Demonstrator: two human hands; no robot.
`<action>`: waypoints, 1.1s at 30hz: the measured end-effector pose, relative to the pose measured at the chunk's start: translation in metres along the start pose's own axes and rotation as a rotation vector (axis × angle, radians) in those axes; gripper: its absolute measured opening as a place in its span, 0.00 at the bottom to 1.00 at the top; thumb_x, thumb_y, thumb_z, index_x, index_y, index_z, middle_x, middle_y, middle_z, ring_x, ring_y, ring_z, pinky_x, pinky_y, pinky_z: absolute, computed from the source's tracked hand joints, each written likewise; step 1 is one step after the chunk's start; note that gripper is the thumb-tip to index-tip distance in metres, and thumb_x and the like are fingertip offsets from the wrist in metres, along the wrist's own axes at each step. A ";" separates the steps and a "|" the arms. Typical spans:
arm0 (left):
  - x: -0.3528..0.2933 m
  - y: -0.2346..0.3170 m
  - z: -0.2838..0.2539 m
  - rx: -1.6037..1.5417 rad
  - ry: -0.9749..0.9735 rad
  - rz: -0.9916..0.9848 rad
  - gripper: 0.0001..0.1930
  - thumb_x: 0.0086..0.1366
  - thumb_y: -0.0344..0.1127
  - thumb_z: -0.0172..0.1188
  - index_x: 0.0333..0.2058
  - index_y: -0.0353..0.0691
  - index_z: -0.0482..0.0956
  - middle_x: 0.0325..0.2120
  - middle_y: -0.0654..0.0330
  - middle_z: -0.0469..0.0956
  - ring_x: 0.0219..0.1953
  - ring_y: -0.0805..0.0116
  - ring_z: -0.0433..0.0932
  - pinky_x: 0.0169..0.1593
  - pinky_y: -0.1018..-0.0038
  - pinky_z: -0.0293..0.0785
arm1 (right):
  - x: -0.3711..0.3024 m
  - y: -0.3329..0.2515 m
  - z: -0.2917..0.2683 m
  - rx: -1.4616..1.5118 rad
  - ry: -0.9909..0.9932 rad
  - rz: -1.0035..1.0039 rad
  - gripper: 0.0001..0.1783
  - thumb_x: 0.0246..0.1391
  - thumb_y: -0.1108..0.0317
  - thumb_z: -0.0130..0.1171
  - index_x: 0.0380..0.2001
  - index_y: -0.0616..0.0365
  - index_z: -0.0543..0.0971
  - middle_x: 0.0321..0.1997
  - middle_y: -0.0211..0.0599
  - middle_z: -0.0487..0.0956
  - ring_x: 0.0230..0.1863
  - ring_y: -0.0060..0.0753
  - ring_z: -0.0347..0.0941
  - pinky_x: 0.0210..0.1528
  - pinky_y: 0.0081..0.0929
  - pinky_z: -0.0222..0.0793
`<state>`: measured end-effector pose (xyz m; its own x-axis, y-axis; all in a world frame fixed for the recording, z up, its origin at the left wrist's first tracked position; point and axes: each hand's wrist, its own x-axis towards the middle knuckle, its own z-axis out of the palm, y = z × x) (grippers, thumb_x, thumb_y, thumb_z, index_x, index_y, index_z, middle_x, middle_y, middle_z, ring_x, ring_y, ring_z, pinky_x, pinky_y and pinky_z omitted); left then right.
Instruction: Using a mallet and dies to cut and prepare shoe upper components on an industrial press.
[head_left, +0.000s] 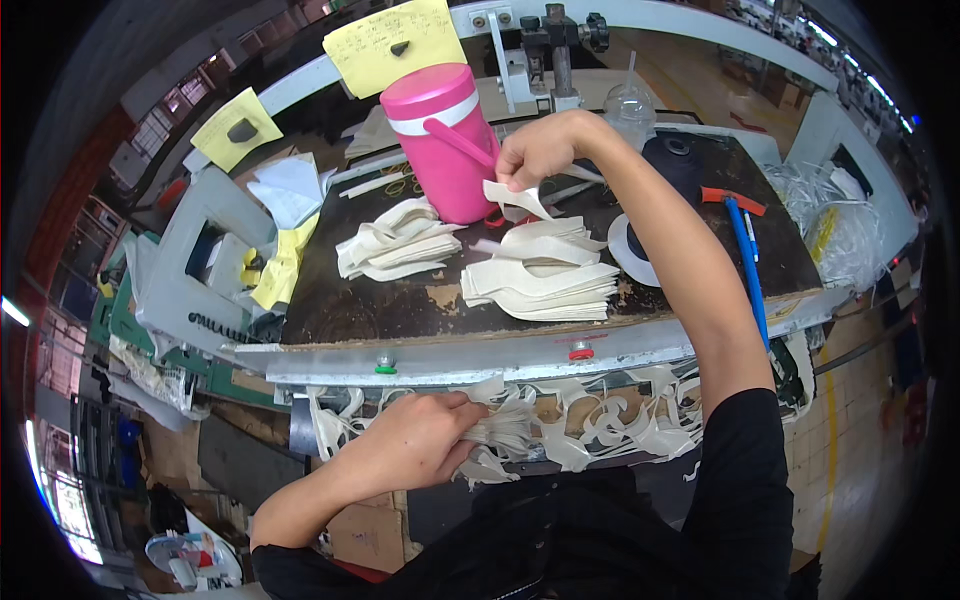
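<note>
My right hand [545,148] reaches over the dark work board, finger and thumb pinching the edge of a white fabric piece [522,198]. Just below that piece lies a stack of curved white fabric pieces [545,285] on the board. To its left rests another, looser stack of white fabric pieces [400,240]. Low down, in front of the board's edge, my left hand [412,440] is closed around a bunch of thin white fabric strips [505,425]. This bunch is over a trough holding tangled white offcuts [610,420].
A pink jug [445,150] stands behind the stacks. Right of them are a white disc [630,252], a dark thread cone [672,165], a blue-handled tool with a red head [742,250] and a clear plastic cup [630,110]. Green [385,364] and red [580,350] buttons line the front rail.
</note>
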<state>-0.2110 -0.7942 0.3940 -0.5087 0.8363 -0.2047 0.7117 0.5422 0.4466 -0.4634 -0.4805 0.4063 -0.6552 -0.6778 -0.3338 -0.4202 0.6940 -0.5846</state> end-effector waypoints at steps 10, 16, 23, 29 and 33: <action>-0.014 -0.054 -0.013 -0.042 -0.020 0.058 0.19 0.60 0.31 0.67 0.50 0.32 0.81 0.36 0.47 0.83 0.38 0.42 0.85 0.44 0.55 0.82 | 0.019 -0.020 0.055 -0.124 -0.316 -0.063 0.12 0.64 0.62 0.68 0.45 0.57 0.88 0.36 0.27 0.86 0.37 0.21 0.76 0.42 0.30 0.70; -0.010 -0.054 -0.026 -0.081 -0.062 0.094 0.19 0.61 0.31 0.67 0.50 0.32 0.81 0.38 0.46 0.83 0.40 0.42 0.84 0.45 0.53 0.81 | 0.015 -0.017 0.090 0.023 0.088 -0.133 0.10 0.58 0.66 0.72 0.40 0.59 0.89 0.34 0.35 0.88 0.35 0.28 0.83 0.40 0.33 0.76; 0.001 -0.040 -0.023 -0.102 -0.071 0.101 0.17 0.61 0.32 0.67 0.48 0.32 0.81 0.38 0.47 0.83 0.40 0.41 0.84 0.46 0.53 0.81 | -0.001 -0.021 0.109 0.150 0.294 -0.110 0.08 0.56 0.71 0.72 0.38 0.61 0.87 0.33 0.38 0.86 0.37 0.34 0.82 0.44 0.35 0.76; 0.001 -0.026 -0.014 -0.095 -0.028 0.078 0.16 0.61 0.32 0.67 0.47 0.32 0.81 0.37 0.46 0.84 0.39 0.41 0.84 0.44 0.52 0.81 | -0.030 -0.042 0.131 -0.270 0.752 -0.315 0.10 0.57 0.68 0.70 0.38 0.62 0.83 0.38 0.40 0.83 0.47 0.45 0.81 0.52 0.42 0.75; -0.001 -0.019 -0.015 -0.124 0.010 0.048 0.16 0.60 0.32 0.68 0.46 0.32 0.82 0.36 0.46 0.84 0.38 0.41 0.84 0.44 0.52 0.81 | -0.064 -0.043 0.145 -0.418 0.609 -0.327 0.12 0.65 0.61 0.63 0.41 0.59 0.85 0.42 0.40 0.84 0.49 0.46 0.80 0.55 0.44 0.73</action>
<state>-0.2312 -0.8064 0.3994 -0.4808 0.8596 -0.1727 0.6699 0.4872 0.5603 -0.3124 -0.5022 0.3449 -0.6348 -0.6945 0.3387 -0.7709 0.5987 -0.2173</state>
